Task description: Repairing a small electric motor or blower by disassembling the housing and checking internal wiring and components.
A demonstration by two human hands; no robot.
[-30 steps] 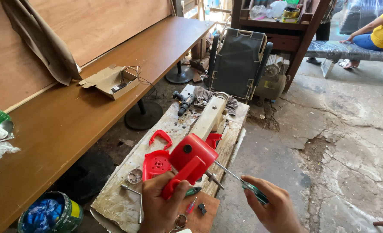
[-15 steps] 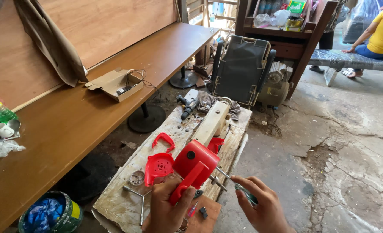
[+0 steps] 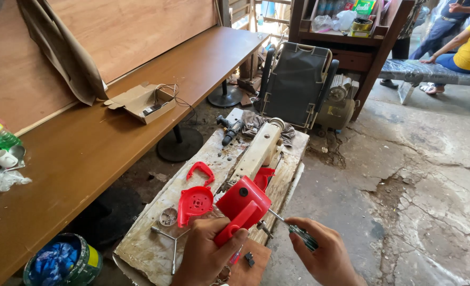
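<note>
Since half a second ago the red plastic housing point(image 3: 244, 204) has been kept at nearly the same spot above the board, while the screwdriver point(image 3: 293, 228) has been brought closer, its shaft now reaching the housing's lower right side. The left hand point(image 3: 206, 257) is closed around the housing's red handle, fingers wrapped fully about it with the thumb laid along its front. The right hand point(image 3: 325, 254) is curled shut on the screwdriver's dark green grip, the metal shaft pointing up and left from the fingertips toward the housing. Just left of the left fingers a round red cover point(image 3: 195, 203) is lying on the worn wooden board point(image 3: 155, 243), with a curved red piece point(image 3: 200, 170) beyond it and a small metal ring point(image 3: 168, 216) beside it. Beyond the housing, away from both hands, a cream-coloured machine body point(image 3: 257, 151) is resting on the board, with a dark power drill point(image 3: 229, 128) further off.
</note>
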